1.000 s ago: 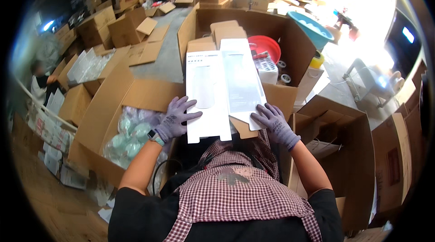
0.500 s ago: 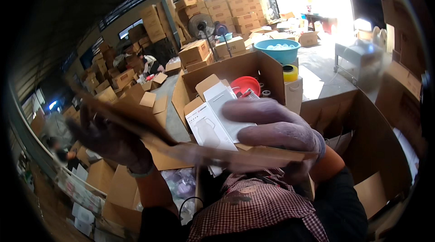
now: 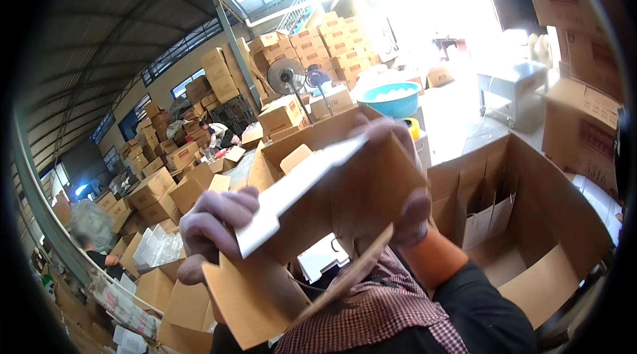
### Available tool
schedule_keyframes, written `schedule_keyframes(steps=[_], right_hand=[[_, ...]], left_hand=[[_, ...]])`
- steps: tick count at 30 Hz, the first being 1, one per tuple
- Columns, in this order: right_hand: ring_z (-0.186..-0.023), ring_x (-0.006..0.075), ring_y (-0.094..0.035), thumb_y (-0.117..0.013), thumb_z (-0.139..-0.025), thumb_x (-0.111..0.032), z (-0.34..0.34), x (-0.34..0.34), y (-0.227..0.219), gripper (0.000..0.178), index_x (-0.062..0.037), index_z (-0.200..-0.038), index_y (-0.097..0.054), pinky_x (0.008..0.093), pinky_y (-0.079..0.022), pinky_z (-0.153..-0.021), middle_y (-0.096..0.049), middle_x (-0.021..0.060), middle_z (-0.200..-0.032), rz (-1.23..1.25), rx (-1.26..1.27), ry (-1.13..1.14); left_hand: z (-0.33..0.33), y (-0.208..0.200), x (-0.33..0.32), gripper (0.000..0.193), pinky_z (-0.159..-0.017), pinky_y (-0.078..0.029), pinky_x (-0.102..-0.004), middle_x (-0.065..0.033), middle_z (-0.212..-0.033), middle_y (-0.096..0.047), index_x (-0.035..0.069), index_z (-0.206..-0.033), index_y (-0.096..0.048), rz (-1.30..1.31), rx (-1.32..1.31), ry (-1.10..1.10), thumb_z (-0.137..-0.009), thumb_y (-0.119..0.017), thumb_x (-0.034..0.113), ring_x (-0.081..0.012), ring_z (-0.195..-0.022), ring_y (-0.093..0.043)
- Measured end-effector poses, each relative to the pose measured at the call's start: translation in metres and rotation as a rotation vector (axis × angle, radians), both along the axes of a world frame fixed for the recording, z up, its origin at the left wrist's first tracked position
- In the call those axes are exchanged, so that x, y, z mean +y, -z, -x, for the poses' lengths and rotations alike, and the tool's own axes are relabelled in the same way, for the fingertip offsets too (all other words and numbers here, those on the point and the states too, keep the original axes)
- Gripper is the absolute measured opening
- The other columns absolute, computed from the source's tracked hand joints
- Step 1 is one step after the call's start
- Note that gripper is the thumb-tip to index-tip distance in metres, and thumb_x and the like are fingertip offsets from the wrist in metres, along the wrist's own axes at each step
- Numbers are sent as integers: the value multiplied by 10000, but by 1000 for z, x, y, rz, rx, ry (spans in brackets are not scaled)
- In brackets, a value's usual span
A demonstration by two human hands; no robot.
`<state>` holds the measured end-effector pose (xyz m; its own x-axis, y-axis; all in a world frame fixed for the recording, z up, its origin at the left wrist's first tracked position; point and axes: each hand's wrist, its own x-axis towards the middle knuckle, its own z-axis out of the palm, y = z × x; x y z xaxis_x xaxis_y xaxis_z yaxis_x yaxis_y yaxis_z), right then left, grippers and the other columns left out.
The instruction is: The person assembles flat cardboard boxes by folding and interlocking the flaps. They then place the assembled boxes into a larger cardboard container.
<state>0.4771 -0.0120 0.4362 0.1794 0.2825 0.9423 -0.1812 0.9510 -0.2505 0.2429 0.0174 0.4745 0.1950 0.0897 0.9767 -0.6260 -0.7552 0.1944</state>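
Both gloved hands hold a small cardboard box (image 3: 352, 201) tilted in front of my chest, its brown inner side toward me and its flaps spread. A white panel (image 3: 305, 188) runs along its upper edge. My left hand (image 3: 215, 228) is closed round the left end of the box, fingers over the white panel. My right hand (image 3: 413, 218) grips the other end, fingers over the top edge and blurred. Below the box, a white cut-out piece (image 3: 323, 258) shows between the flaps. Behind stands a large open carton (image 3: 315, 134), its contents mostly hidden by the held box.
To my right is another large open carton (image 3: 554, 221) with white boxes (image 3: 488, 221) inside. A blue basin (image 3: 391, 103) and yellow tape roll (image 3: 414, 128) stand beyond. Stacked cartons (image 3: 352, 45), a fan (image 3: 286, 76) and a metal cart (image 3: 511, 85) are farther off. Two people work at left.
The blurred cardboard has become an upright, opened box shape between my hands. My left hand has moved inward and closed on it. The printed white boxes and red bowl behind are now covered.
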Motion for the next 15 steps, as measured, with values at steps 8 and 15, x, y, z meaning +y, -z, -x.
schedule_keyframes(steps=[8, 15], right_hand=[[-1060, 218, -591, -477, -992, -601, -9, -2, 24, 704, -17, -1376, -396, 421, -397, -1104, -574, 89, -1011, 164, 109, 26], [-1261, 440, -530, -935, -633, -387, 17, 21, 22, 1125, -119, -1546, -334, 499, -532, -978, -426, 246, -1424, -181, -515, 686]], left_hand=[[26, -11, 35, 437, -966, -517, -430, -35, -629, -638, 73, -562, -588, 75, 639, -429, -866, -626, 385, -209, -699, -701], [4, -9, 77, 503, -716, -501, -262, 3, -824, -576, 55, -1296, -633, 160, 817, -704, -814, -767, 107, -79, -750, -561]])
